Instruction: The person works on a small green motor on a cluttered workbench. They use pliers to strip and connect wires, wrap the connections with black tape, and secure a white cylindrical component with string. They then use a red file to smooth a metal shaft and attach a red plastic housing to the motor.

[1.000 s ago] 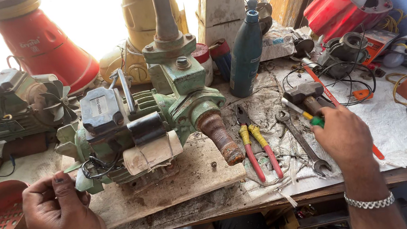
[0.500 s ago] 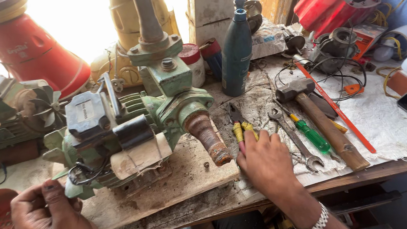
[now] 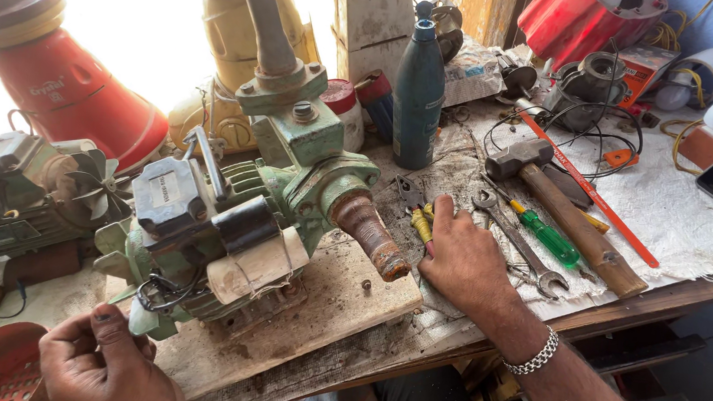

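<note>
So the green cast-iron pump motor (image 3: 233, 215) with its rusty brown shaft sticking out sits on a scrap wooden board (image 3: 338, 299) on the bench (image 3: 687, 293), between the two hands, and I'd guess the board is there to keep the heavy thing level and off the cloth. The left hand (image 3: 110, 364) is down at the near end of the motor, fingers curled and thumb up, touching or just shy of the housing; I can't tell if it's actually gripping anything. The right hand (image 3: 464, 259) lies well apart from it, just past the shaft tip, palm down on the yellow-handled pliers (image 3: 420, 220), fingers closing over the handles though not clearly clamped yet. Right of that hand the tools are laid out side by side within easy reach: a steel open-ended spanner (image 3: 518, 247), a green-handled screwdriver (image 3: 549, 236) and a wooden-handled hammer (image 3: 568, 221). Beyond the right hand stands a tall dark teal plastic bottle (image 3: 419, 93), upright and capped. Label-wise: there's a small rectangular grey nameplate (image 3: 167, 191) on top of the motor's black box just beyond the left hand, an orange cardboard box (image 3: 643, 71) far off past the right hand, and a red cone-shaped housing (image 3: 70, 94) beyond the left with pale lettering on its side.
</note>
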